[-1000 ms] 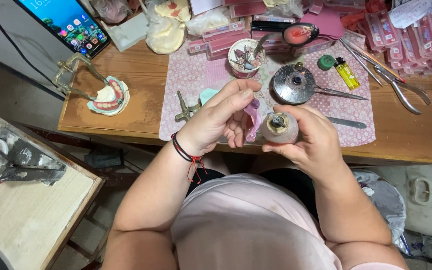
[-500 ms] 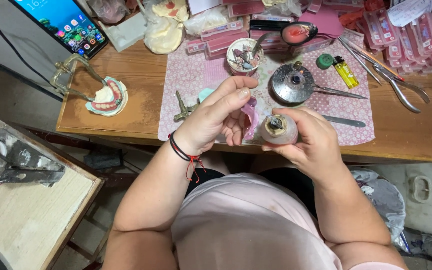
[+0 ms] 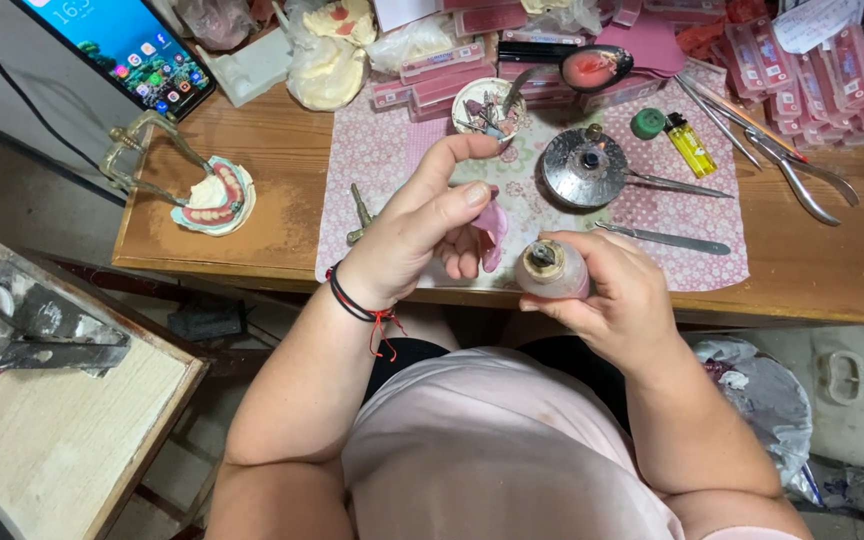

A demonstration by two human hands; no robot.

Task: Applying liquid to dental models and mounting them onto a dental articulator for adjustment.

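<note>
A worn wooden workbench [image 3: 812, 270] spans the upper view, its middle covered by a pink floral mat [image 3: 372, 160]; lower left stands a pale wooden side table [image 3: 62, 440] — scuffed, grimy at its edge; beneath lies a grey concrete floor [image 3: 12, 190] — dim under the bench; light is even, soft.

Pink wax piece [image 3: 490, 232] mostly hidden behind left-hand fingers [image 3: 467, 225]; phone [image 3: 122, 45] cut by top edge.

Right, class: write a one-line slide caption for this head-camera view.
Left hand pinches a pink wax piece beside the small glass burner held in the right hand.
</note>
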